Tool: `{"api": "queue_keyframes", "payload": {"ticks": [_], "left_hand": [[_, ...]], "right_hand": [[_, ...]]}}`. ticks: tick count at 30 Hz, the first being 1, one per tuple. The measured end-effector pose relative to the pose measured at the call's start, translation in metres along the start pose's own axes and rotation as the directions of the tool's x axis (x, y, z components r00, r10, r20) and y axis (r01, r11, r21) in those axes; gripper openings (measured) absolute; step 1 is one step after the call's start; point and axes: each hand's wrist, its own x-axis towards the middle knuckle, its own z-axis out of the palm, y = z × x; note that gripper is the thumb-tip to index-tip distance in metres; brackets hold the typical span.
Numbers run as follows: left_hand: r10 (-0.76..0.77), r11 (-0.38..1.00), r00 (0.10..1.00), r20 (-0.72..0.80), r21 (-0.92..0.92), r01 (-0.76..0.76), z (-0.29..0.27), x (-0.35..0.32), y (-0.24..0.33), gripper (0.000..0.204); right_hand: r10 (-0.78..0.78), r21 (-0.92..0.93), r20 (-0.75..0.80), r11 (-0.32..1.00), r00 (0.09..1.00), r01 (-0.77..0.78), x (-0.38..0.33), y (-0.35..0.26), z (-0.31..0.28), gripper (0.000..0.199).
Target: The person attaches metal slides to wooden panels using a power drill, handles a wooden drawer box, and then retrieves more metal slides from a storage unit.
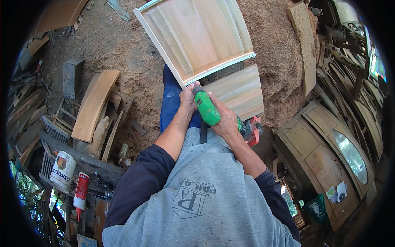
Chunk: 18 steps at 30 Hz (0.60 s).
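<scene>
Nearby, at the left, are a white bucket (61,173), a red-and-white tube (82,191) and a broad plank (96,105); at the right, a wooden door (319,162) with an oval pane. A smaller panel (242,92) sits just beside the framed panel (197,37). Shavings (269,37) cover the ground. Both forearms reach forward, converging: the right grip (225,118) is wrapped around the green drill (207,109), its tip at the framed panel's near corner; the left grip (188,97) meets that corner, whether pinching anything I cannot tell.

Drill (207,108): semi-gloss plastic; panel (197,37): smooth, matt wood w/ prob. metal edge rail (222,68); shirt (230,181): matt cloth.
</scene>
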Motion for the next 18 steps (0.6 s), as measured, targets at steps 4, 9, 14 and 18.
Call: {"api": "queue_keyframes", "payload": {"ticks": [4, 9, 14, 18], "left_hand": [[-0.018, 1.0, 1.0, -0.02, -0.025, 0.018, 0.003, -0.0014, -0.0005, 0.024], [-0.019, 0.999, 1.0, -0.013, -0.027, 0.019, 0.0039, -0.0013, 0.0006, 0.025], [-0.013, 1.0, 1.0, 0.0, -0.02, 0.013, 0.0026, -0.002, 0.0019, 0.024], [-0.006, 1.0, 1.0, -0.01, -0.022, 0.006, 0.0042, -0.0018, 0.0017, 0.023]], "right_hand": [[0.011, -0.021, 0.012, 1.0, 1.0, -0.011, 0.0, 0.0005, 0.0006, 0.073], [0.032, 0.004, 0.033, 0.999, 0.999, -0.033, 0.0004, -0.001, -0.0013, 0.073], [0.041, -0.022, 0.052, 0.999, 0.998, -0.04, 0.0018, -0.004, -0.004, 0.074], [0.037, -0.005, 0.053, 0.999, 0.998, -0.036, 0.0025, -0.0036, -0.0051, 0.073]]}}
